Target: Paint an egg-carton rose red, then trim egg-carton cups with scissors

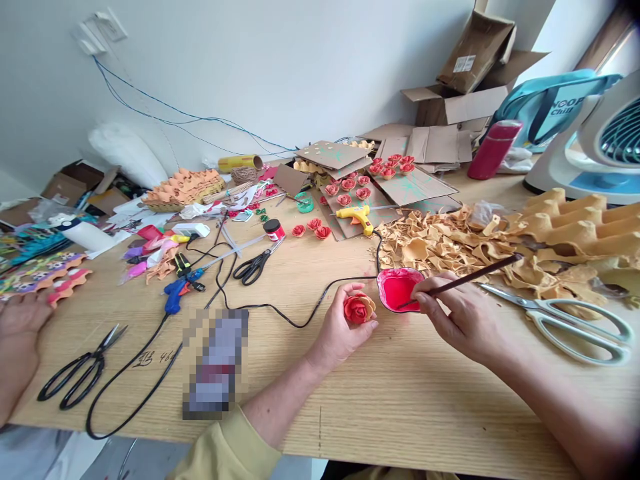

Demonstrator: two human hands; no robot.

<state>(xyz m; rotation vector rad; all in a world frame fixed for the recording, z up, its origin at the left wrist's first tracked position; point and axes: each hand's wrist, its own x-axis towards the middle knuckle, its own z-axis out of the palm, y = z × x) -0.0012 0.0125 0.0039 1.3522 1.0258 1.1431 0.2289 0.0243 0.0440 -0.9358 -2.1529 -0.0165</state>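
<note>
Just left of the paint dish, the left hand is cradling a red flower, likely light, fragile and best held underneath, while the right hand is gripping a brush over the dish.

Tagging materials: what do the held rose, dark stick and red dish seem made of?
Rose: likely moulded paper pulp, mostly matt; its tan petals resemble the nearby scraps.
Dark stick: probably lacquered wood, given its smooth brown look; plastic possible.
Red dish: material unclear, perhaps plastic or pulp; glossy red hides its surface.
</note>
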